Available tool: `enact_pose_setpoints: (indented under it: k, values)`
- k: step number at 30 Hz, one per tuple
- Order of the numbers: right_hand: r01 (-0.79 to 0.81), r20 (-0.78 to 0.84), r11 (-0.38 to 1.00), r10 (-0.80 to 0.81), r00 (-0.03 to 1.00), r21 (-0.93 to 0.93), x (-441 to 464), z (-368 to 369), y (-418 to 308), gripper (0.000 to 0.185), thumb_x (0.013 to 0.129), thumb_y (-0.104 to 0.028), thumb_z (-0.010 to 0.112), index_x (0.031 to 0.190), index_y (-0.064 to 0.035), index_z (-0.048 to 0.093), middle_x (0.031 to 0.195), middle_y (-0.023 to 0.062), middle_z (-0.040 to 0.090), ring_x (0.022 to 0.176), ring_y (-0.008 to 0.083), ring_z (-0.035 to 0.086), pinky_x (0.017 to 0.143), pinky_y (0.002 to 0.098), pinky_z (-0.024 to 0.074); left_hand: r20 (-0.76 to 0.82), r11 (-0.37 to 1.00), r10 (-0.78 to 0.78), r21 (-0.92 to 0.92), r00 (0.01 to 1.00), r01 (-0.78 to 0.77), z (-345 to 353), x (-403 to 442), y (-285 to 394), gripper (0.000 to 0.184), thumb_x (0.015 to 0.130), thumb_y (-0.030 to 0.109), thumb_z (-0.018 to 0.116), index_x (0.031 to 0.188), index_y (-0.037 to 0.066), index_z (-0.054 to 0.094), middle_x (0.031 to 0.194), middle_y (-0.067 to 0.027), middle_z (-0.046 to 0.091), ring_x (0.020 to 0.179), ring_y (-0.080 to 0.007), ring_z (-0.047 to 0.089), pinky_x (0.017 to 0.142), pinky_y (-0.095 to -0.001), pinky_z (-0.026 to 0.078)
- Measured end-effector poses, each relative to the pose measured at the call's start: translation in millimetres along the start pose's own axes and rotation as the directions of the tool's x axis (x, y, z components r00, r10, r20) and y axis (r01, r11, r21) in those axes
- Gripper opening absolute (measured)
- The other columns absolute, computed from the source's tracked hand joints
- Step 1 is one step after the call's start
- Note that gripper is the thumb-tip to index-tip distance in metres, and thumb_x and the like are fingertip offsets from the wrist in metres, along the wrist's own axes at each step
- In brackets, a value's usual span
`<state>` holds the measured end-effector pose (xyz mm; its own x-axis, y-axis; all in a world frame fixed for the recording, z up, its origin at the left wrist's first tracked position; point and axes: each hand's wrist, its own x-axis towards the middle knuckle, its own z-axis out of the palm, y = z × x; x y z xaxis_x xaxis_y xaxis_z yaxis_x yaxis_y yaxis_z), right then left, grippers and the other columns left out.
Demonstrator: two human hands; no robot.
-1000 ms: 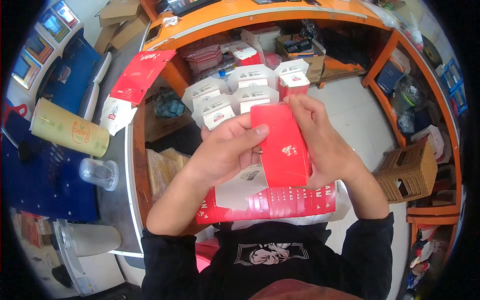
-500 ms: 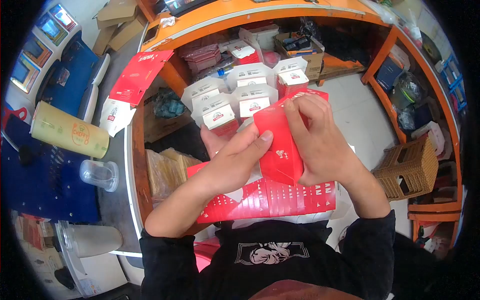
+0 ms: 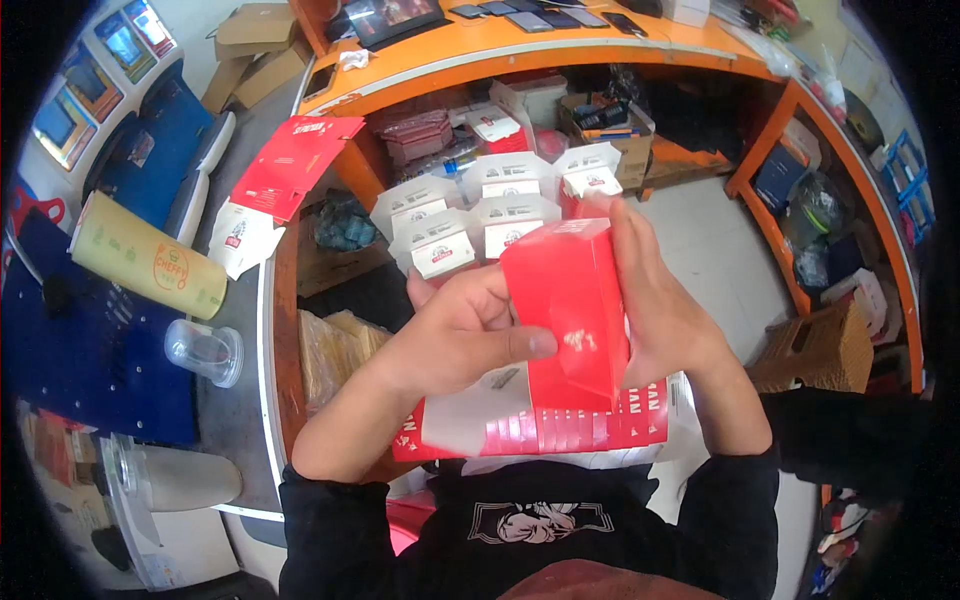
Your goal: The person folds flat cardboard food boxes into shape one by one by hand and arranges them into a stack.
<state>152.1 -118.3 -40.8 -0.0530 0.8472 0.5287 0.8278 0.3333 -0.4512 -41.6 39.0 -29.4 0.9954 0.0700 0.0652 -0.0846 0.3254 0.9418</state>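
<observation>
A partly folded red paper box [image 3: 570, 300] is held up in front of my chest, its white flap [image 3: 465, 415] hanging at the lower left. My left hand [image 3: 465, 325] grips its left side, thumb pressed on the front face and the other fingers partly hidden behind. Along the right side lies my right hand [image 3: 665, 300], fingers long and pressed together against the cardboard. Beneath both hands is a row of flat red box blanks [image 3: 560, 430]. Beyond the box stand several stacks of white-topped red boxes [image 3: 445, 255] with raised clear-white flaps.
At left, a grey counter bears red cartons [image 3: 290, 165], a yellow cup roll [image 3: 150, 255] and a clear plastic cup [image 3: 205, 350]. An orange desk [image 3: 560, 45] with phones runs across the back. A woven basket [image 3: 815, 345] stands at right, partly covered by a dark sleeve.
The box has taken a squarer shape and its white flap has swung out at the lower left. My right fingers have moved from the top edge to its right side.
</observation>
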Motion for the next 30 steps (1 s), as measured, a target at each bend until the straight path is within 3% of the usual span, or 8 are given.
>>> enact_pose_setpoints:
  k: [11,21,23,25,26,27,28,30]
  values:
    - [-0.138,0.282,0.990,0.140,0.949,-0.027,-17,-7,-3,0.142,0.056,-0.038,0.090,0.157,0.0034,0.000,0.151,0.0334,0.025,0.140,0.0490,0.032,0.114,0.0527,0.0341,0.139,0.994,0.078,-0.087,0.987,-0.066,-10,-22,11,0.047,0.096,0.001,0.066,0.140,-0.003,0.050,0.130,-0.0102,0.064,0.121,-0.0140,0.058,0.106,-0.0326,0.045]
    - [-0.290,0.374,0.836,0.111,0.921,0.465,-31,3,10,0.135,0.067,-0.032,0.088,0.158,0.0052,-0.005,0.156,0.0279,0.027,0.144,0.0422,0.032,0.118,0.0459,0.0290,-0.045,0.903,0.029,-0.428,0.999,-0.046,-43,7,1,0.060,0.094,0.023,0.064,0.141,-0.008,0.044,0.130,-0.0244,0.062,0.117,-0.0298,0.066,0.101,-0.0426,0.052]
    - [-0.541,0.457,0.528,0.294,0.840,0.655,-39,3,14,0.121,0.072,-0.030,0.085,0.157,0.0056,0.007,0.152,0.0251,0.037,0.140,0.0387,0.041,0.115,0.0461,0.0335,0.198,0.795,0.392,0.418,0.898,-0.440,-100,10,-44,0.064,0.093,0.031,0.066,0.140,-0.007,0.046,0.129,-0.0242,0.062,0.117,-0.0305,0.066,0.099,-0.0435,0.054]
    - [-0.631,0.522,0.164,0.428,0.738,0.758,-44,8,23,0.103,0.078,-0.029,0.080,0.155,0.0055,0.020,0.147,0.0227,0.047,0.134,0.0353,0.051,0.112,0.0459,0.0394,-0.184,0.930,0.011,-0.360,0.983,-0.078,-92,20,-84,0.051,0.097,0.024,0.064,0.141,0.001,0.051,0.137,-0.0141,0.059,0.120,-0.0268,0.061,0.102,-0.0411,0.050]
    - [-0.613,0.537,-0.003,0.486,0.689,0.790,-45,15,33,0.093,0.082,-0.030,0.077,0.152,0.0052,0.026,0.143,0.0217,0.052,0.130,0.0337,0.055,0.109,0.0456,0.0429,0.033,0.692,-0.048,-0.720,0.998,0.056,-78,8,-80,0.053,0.095,0.022,0.067,0.141,0.002,0.051,0.139,-0.0154,0.057,0.123,-0.0279,0.059,0.104,-0.0419,0.048]
    - [-0.568,0.560,-0.171,0.535,0.633,0.805,-45,18,39,0.083,0.086,-0.030,0.074,0.150,0.0049,0.033,0.140,0.0208,0.056,0.126,0.0320,0.060,0.107,0.0453,0.0465,-0.063,0.989,0.071,-0.128,0.995,-0.079,-64,1,-87,0.055,0.094,0.027,0.068,0.141,0.004,0.052,0.139,-0.0165,0.057,0.125,-0.0308,0.057,0.105,-0.0433,0.047]
    - [-0.517,0.551,-0.230,0.536,0.640,0.825,-42,19,39,0.076,0.089,-0.031,0.070,0.147,0.0047,0.036,0.138,0.0205,0.058,0.123,0.0309,0.062,0.104,0.0451,0.0489,-0.060,0.836,0.221,0.526,0.973,-0.158,-48,-3,-94,0.057,0.093,0.032,0.068,0.141,0.006,0.052,0.140,-0.0176,0.056,0.127,-0.0337,0.055,0.106,-0.0447,0.046]
    - [-0.411,0.536,-0.344,0.538,0.650,0.844,-33,24,38,0.063,0.095,-0.033,0.062,0.142,0.0043,0.043,0.134,0.0199,0.061,0.116,0.0287,0.066,0.099,0.0447,0.0538,0.271,0.403,0.277,0.838,0.922,-0.367,-19,2,-93,0.062,0.092,0.042,0.067,0.142,0.010,0.052,0.138,-0.0200,0.056,0.128,-0.0370,0.053,0.110,-0.0507,0.039]
